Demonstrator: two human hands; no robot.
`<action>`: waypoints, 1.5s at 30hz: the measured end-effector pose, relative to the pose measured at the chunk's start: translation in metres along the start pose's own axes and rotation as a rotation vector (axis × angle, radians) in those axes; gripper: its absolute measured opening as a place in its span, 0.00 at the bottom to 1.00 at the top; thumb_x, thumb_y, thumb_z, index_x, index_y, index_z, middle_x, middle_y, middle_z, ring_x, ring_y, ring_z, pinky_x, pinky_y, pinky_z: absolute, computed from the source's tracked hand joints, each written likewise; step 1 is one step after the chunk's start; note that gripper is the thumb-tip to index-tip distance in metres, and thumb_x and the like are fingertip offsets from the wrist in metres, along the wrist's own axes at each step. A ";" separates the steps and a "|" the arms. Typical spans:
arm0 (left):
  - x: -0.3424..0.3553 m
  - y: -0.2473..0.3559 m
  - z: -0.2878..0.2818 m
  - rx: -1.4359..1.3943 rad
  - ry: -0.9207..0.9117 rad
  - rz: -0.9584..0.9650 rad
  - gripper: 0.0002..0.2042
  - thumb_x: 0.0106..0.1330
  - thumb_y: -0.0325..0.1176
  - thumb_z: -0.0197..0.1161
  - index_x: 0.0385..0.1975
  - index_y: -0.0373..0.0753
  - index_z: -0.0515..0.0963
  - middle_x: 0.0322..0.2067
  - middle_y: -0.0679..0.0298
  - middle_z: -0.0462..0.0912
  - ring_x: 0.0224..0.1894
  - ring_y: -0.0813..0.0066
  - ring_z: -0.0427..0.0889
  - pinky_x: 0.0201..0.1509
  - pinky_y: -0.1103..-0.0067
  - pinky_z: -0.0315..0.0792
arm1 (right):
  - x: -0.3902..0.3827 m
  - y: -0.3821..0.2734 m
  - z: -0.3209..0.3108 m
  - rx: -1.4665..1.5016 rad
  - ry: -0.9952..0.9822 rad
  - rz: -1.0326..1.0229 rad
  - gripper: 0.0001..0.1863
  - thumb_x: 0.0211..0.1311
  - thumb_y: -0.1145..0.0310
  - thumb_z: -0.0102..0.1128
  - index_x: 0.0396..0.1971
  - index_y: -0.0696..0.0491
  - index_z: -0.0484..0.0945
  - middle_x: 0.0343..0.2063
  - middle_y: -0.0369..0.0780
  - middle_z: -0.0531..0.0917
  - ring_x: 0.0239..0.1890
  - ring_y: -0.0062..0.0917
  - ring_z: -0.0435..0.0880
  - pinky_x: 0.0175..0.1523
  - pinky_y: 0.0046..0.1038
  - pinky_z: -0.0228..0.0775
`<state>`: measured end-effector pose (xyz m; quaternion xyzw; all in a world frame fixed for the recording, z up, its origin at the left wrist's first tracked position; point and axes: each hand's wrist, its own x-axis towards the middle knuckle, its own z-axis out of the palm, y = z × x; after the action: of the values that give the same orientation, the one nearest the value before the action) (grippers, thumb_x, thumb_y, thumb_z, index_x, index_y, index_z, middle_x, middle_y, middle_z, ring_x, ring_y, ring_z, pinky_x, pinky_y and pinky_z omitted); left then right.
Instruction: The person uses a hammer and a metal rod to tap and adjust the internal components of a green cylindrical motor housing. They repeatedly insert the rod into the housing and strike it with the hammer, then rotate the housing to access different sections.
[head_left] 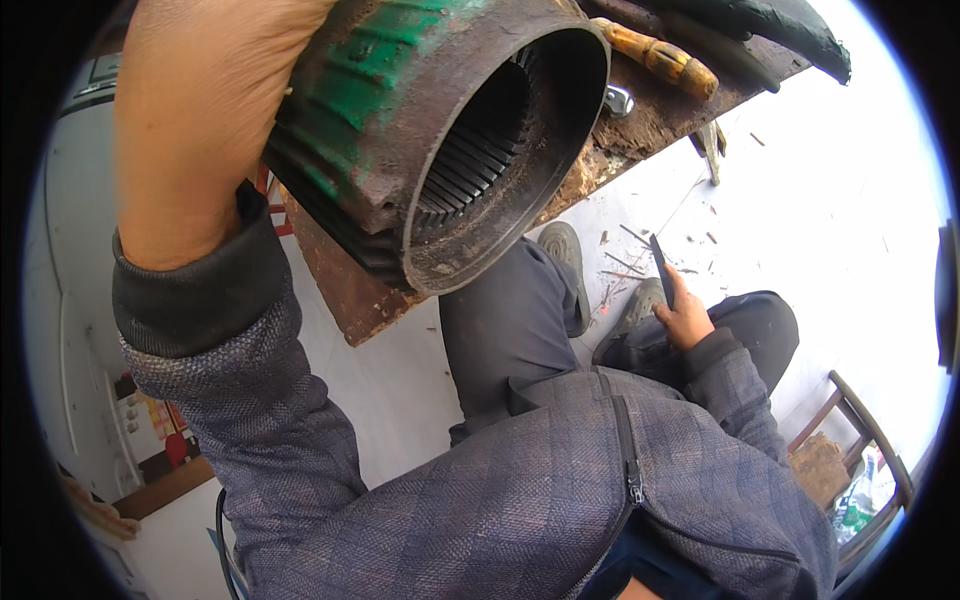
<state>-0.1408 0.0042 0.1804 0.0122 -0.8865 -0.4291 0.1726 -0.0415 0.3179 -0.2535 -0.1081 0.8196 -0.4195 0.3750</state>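
Note:
A motor housing (360, 130) with worn green paint and ribbed sides lies on a wooden bench, its round open end tilted toward me. Dark slots of a stator core (480, 165) line the inside. My left hand (215, 90) reaches up along the housing's left side; only the wrist and back part show, and its fingers run out past the top edge. Down by my right knee, my right hand (686, 316) is closed round a dark flat metal bar (662, 268) that points upward, apart from the housing.
On the rough bench (350, 290) lie a wooden tool handle (655, 57), a small metal piece (618, 101) and a black glove-like item (790, 35). Thin scraps (625, 265) litter the pale floor near my shoes. A wooden chair (870, 440) stands at the lower right.

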 end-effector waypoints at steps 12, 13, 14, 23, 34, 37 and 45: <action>-0.016 -0.010 -0.022 0.061 -0.042 0.150 0.20 0.70 0.29 0.70 0.61 0.33 0.81 0.49 0.62 0.88 0.49 0.76 0.86 0.60 0.77 0.78 | 0.001 -0.003 -0.001 0.048 -0.003 -0.065 0.41 0.63 0.68 0.64 0.76 0.56 0.59 0.36 0.64 0.85 0.43 0.60 0.87 0.52 0.48 0.77; -0.015 -0.011 -0.023 0.045 -0.036 0.165 0.20 0.70 0.29 0.70 0.61 0.33 0.81 0.50 0.62 0.88 0.50 0.76 0.86 0.60 0.77 0.78 | 0.002 -0.002 -0.001 0.045 -0.009 -0.051 0.41 0.63 0.68 0.64 0.76 0.55 0.59 0.36 0.64 0.85 0.42 0.60 0.87 0.51 0.48 0.77; -0.019 -0.013 -0.024 0.060 -0.002 0.184 0.20 0.70 0.29 0.70 0.61 0.32 0.81 0.50 0.62 0.87 0.50 0.76 0.86 0.60 0.77 0.78 | 0.002 -0.001 -0.001 0.041 -0.014 -0.039 0.41 0.63 0.67 0.64 0.76 0.55 0.60 0.36 0.64 0.85 0.42 0.60 0.87 0.51 0.48 0.77; -0.023 -0.004 -0.027 0.072 -0.031 0.083 0.20 0.70 0.27 0.70 0.61 0.32 0.81 0.50 0.61 0.88 0.50 0.75 0.86 0.59 0.76 0.80 | 0.005 0.006 0.001 0.009 0.050 -0.134 0.40 0.64 0.67 0.64 0.76 0.53 0.61 0.33 0.58 0.86 0.34 0.49 0.88 0.44 0.44 0.79; -0.023 -0.008 -0.032 -0.066 -0.166 0.171 0.18 0.71 0.28 0.70 0.59 0.33 0.82 0.49 0.62 0.88 0.49 0.76 0.86 0.58 0.77 0.80 | 0.005 0.003 0.002 -0.001 0.069 -0.116 0.41 0.65 0.66 0.64 0.76 0.57 0.58 0.34 0.60 0.86 0.38 0.53 0.88 0.49 0.45 0.78; -0.015 -0.019 -0.027 -0.048 -0.130 0.292 0.17 0.71 0.31 0.70 0.58 0.33 0.82 0.49 0.63 0.87 0.49 0.76 0.86 0.59 0.77 0.79 | 0.006 0.003 0.002 -0.013 0.061 -0.092 0.42 0.65 0.66 0.64 0.76 0.59 0.57 0.32 0.59 0.85 0.36 0.52 0.88 0.46 0.44 0.78; -0.026 -0.010 -0.023 0.166 -0.009 0.171 0.19 0.72 0.38 0.70 0.57 0.33 0.82 0.47 0.64 0.86 0.49 0.76 0.84 0.57 0.78 0.77 | 0.009 0.006 0.004 -0.004 0.000 -0.009 0.41 0.66 0.66 0.63 0.75 0.61 0.58 0.28 0.57 0.85 0.32 0.50 0.87 0.42 0.43 0.78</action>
<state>-0.1105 -0.0147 0.1782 -0.0510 -0.9175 -0.3380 0.2031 -0.0440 0.3152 -0.2643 -0.1125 0.8200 -0.4195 0.3728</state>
